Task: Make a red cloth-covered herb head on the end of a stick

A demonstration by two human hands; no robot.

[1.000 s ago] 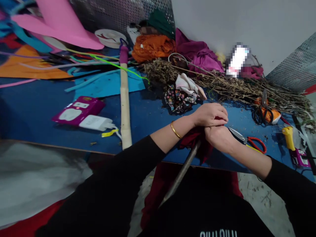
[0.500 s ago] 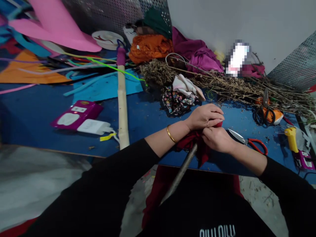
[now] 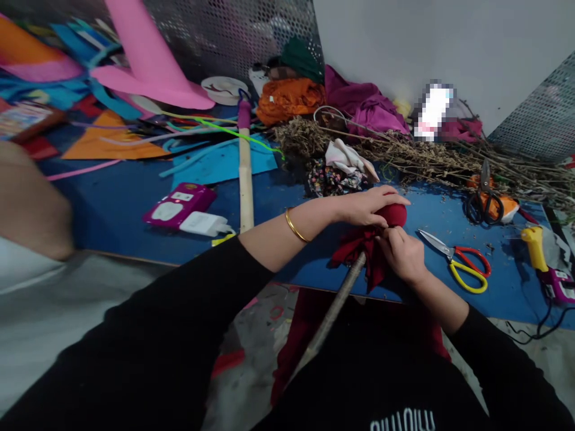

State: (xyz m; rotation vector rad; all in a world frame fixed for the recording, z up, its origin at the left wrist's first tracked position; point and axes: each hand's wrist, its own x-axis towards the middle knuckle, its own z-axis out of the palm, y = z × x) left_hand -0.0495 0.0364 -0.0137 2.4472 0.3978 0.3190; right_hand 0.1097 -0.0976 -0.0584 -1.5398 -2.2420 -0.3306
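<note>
Dark red cloth [image 3: 348, 246] is gathered around the upper end of a thin stick [image 3: 339, 299], its loose ends hanging below a rounded red head [image 3: 395, 214]. My left hand [image 3: 366, 206] lies over the head, fingers curved across its top and thumb pressed at the gathered neck. My right hand [image 3: 404, 252] is closed in a pinch on the cloth at that neck; whether a tie is between its fingers I cannot tell. The stick slants down towards my lap. Right of my hands lie scissors [image 3: 453, 254] with one red and one yellow handle.
Black-handled scissors [image 3: 484, 200] and a yellow glue gun [image 3: 534, 248] lie to the right. Dry twigs [image 3: 426, 152] and cloths line the back. A bamboo stick [image 3: 245, 185] and a purple power box [image 3: 179, 206] are left. Another person's bare limb [image 3: 31, 209] enters at the left edge.
My view has turned left. My left hand has shifted back, exposing more of the red head, and my right hand sits slightly lower. Another person's limb now shows at the left edge.
</note>
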